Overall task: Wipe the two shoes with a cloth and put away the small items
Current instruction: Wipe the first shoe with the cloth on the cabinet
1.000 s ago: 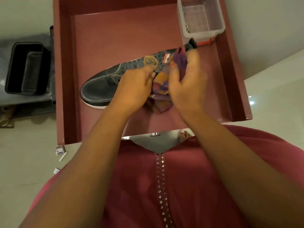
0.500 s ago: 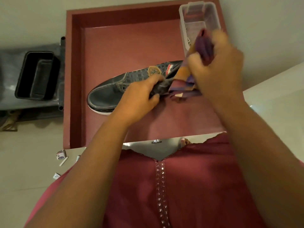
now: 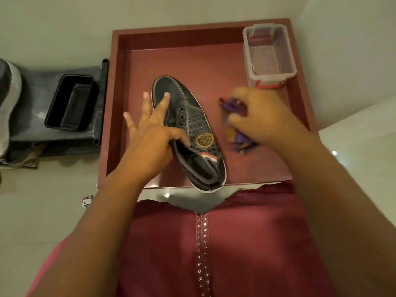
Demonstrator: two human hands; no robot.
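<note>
At left hand (image 3: pixel 150 138), hooked thumb inside collar of shoe (image 3: pixel 192 116), fingers splayed. Right of it, bunched limp cloth (image 3: pixel 241 139) in right hand (image 3: pixel 261 118). Seemed light, stiff-sided, best gripped at collar.

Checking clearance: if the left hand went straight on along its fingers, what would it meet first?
Likely the tray's far wall, near its left corner; past the shoe only bare tray floor shows.

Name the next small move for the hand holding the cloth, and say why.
Probably swing the right hand with its bunched purple cloth left onto the black shoe and start wiping. The left hand steadies the shoe, thumb hooked in its opening, while the cloth is beside the shoe, apart from it.
</note>
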